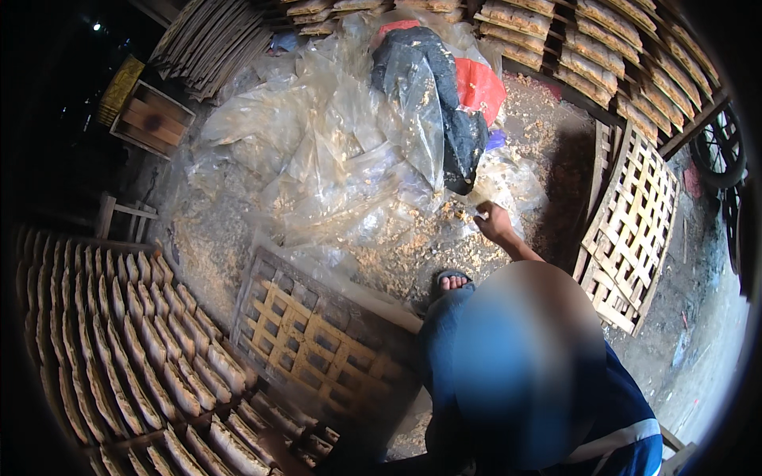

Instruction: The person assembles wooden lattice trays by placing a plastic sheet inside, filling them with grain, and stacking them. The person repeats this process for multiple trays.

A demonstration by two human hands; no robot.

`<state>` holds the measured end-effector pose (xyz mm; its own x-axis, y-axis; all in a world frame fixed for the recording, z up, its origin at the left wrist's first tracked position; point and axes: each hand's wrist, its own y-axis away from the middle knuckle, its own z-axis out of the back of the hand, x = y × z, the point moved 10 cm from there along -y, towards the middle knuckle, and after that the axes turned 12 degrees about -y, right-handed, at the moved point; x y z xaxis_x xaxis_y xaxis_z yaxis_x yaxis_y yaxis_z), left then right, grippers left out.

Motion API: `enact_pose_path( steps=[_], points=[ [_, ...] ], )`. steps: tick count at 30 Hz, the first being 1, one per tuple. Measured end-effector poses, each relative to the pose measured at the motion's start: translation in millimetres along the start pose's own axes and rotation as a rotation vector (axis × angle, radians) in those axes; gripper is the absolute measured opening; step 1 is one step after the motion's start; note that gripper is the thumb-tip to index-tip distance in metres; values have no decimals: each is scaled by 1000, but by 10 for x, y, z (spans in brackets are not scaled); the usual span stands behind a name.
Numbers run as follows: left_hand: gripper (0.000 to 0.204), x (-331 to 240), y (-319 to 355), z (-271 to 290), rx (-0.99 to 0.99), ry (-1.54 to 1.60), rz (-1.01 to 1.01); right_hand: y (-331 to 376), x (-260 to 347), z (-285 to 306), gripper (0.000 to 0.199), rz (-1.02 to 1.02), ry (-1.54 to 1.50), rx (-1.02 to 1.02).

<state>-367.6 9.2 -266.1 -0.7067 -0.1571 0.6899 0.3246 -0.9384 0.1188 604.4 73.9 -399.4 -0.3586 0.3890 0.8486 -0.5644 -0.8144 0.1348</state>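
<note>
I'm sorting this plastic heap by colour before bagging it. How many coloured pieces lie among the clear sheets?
Black bag: 1
Red bag: 1
Blue-violet scrap: 1
Total: 3 coloured pieces
The clear sheets are too crumpled and overlapped to count.

Crumpled clear plastic sheeting [333,151] lies spread on the crumb-strewn floor, far centre, its near right edge pinched by a hand [494,224].
</note>
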Motion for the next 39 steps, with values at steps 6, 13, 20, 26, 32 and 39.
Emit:
enact_pose_path(
  steps=[6, 13, 20, 26, 32, 39],
  points=[
    [36, -707, 633, -177, 323, 11, -803, -792, 1329, -1138, 34, 699, 751, 231],
    [36, -1224, 823, 377, 168, 25, -1085, -1371, 752, -1960, 25, 807, 1513, 532],
    [23, -779, 364, 483, 464, 843, -202, -1090, 1113, -1448, 19, 746, 1254, 468],
    [23, -594, -64, 1563, -220, 791, -147, -527, 2719, -340, 10, 887, 623, 213],
    [48, -686, 148, 4383, -655, 1298, -169, 28, 4126, 501, 28, 943, 298, 39],
    [80, -1934, 680, 7031, -562, 1359, -840, 723, 4744, 1180, 20, 1102, 102, 176]
  ],
)
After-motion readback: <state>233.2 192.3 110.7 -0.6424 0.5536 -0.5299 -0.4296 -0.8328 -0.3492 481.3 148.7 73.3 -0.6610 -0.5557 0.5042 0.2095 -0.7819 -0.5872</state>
